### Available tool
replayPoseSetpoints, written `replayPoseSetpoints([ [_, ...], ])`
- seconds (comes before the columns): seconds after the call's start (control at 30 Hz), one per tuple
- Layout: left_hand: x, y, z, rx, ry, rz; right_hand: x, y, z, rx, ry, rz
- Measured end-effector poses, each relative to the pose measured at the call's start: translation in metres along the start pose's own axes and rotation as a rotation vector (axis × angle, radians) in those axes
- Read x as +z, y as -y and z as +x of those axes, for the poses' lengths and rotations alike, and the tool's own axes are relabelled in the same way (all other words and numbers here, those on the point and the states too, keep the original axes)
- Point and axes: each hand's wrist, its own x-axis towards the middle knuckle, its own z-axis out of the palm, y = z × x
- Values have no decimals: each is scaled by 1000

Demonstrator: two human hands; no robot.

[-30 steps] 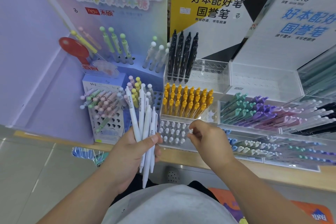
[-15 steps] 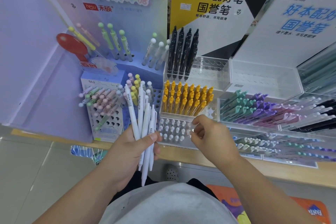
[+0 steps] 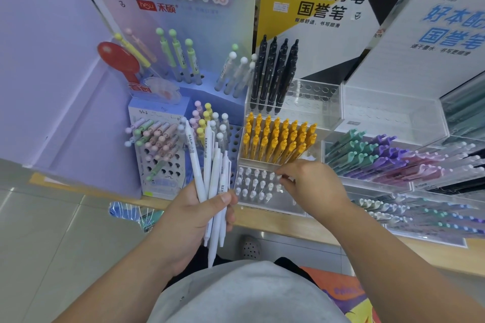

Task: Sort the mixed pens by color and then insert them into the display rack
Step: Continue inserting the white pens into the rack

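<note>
My left hand grips a bundle of several white pens, held upright in front of the racks. The fingers of my right hand are curled at the bottom tier of the clear stepped rack. They pinch the top of a white pen at the right end of the white pens standing there. Yellow pens fill the middle tier. Black pens stand at the left of the top tier.
A blue lollipop-pen stand with pastel pens is on the left. Clear trays of green, purple and pink pens lie to the right. An unfilled white rack stands behind them. All of it sits on a wooden shelf.
My right hand has stayed at the bottom tier, shifting slightly right along the white pen tops. My left hand keeps the bundle in the same place.
</note>
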Motion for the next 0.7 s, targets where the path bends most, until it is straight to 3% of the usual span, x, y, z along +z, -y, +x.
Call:
replayPoseSetpoints([
  [0.47,16,-5,-3,-5,96,69,-10,4,-7,70,-68,62],
  [0.57,20,-6,-3,-8,149,98,-35,20,-18,210,-149,428],
  [0.63,24,-7,-2,-23,204,121,-53,34,-22,317,-43,884],
  [0.7,30,-10,-1,-45,267,127,-63,43,-26,331,84,1155],
])
